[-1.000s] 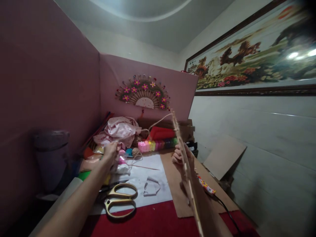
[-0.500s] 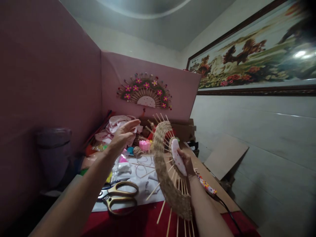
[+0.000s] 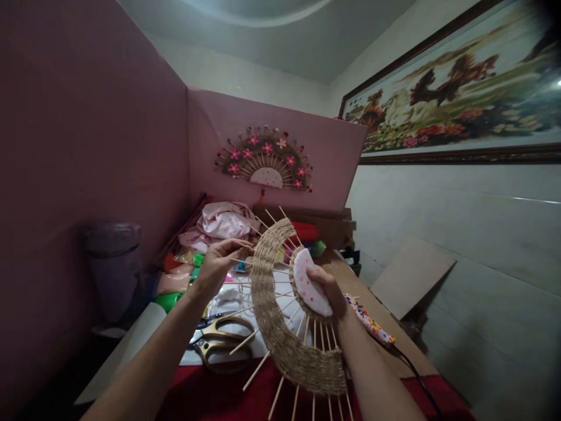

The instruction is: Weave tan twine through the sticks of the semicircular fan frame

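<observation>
R hand (image 3: 331, 289) gripped woven fan (image 3: 264, 292) by dotted white ctr (image 3: 307, 283); L hand (image 3: 218, 263) pinched one stick (image 3: 250, 248) at outer edge; fan was held above desk (image 3: 197, 389), nr scissors (image 3: 204, 346)

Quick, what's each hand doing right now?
Left hand: closed, apparently pinching a thin stick.
Right hand: closed, holding the woven fan by its spotted centre.

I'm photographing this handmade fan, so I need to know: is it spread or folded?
Spread. The fan has its sticks splayed apart, the woven band curving across them; the right hand grips its spotted centre.
</observation>
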`<state>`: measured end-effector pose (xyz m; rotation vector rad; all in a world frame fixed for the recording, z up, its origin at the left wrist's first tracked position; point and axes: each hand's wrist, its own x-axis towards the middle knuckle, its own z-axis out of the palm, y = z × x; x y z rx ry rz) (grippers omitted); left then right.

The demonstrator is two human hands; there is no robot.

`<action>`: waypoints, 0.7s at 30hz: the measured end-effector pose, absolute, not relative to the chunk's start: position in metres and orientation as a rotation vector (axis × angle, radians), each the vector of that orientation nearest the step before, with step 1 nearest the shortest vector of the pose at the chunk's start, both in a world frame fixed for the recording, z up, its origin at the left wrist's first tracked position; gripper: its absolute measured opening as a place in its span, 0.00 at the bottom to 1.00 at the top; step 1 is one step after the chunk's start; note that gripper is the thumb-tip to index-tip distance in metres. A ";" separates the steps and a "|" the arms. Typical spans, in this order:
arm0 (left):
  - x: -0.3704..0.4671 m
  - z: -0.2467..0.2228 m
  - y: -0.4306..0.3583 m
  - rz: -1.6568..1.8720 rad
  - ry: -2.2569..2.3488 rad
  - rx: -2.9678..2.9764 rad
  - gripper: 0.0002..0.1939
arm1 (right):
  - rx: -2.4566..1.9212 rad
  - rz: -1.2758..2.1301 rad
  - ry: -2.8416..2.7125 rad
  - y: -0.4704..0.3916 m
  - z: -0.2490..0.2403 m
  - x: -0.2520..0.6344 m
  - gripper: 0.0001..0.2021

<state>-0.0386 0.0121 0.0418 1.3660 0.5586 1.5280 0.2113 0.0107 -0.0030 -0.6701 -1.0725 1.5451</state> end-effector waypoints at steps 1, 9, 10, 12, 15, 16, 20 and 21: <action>-0.039 0.038 0.012 1.546 0.564 1.359 0.08 | -0.670 1.549 -1.072 0.011 -0.003 0.211 0.10; -0.041 0.029 0.003 1.555 0.670 1.269 0.10 | -0.677 1.557 -1.056 0.004 0.000 0.205 0.10; -0.041 0.030 0.002 1.553 0.685 1.265 0.10 | -0.678 1.556 -1.052 0.004 0.001 0.205 0.10; -0.041 0.031 0.001 1.547 0.696 1.262 0.10 | -0.677 1.553 -1.048 0.002 0.002 0.204 0.10; -0.041 0.030 0.002 1.535 0.688 1.273 0.09 | -0.680 1.540 -1.044 0.001 0.004 0.203 0.10; -0.041 0.029 0.003 1.537 0.688 1.276 0.09 | -0.682 1.539 -1.044 0.000 0.005 0.202 0.10; -0.043 0.028 0.004 1.550 0.701 1.268 0.10 | -0.664 1.572 -1.059 -0.002 0.008 0.200 0.10; -0.043 0.028 0.004 1.552 0.706 1.265 0.10 | -0.661 1.579 -1.062 -0.002 0.008 0.199 0.10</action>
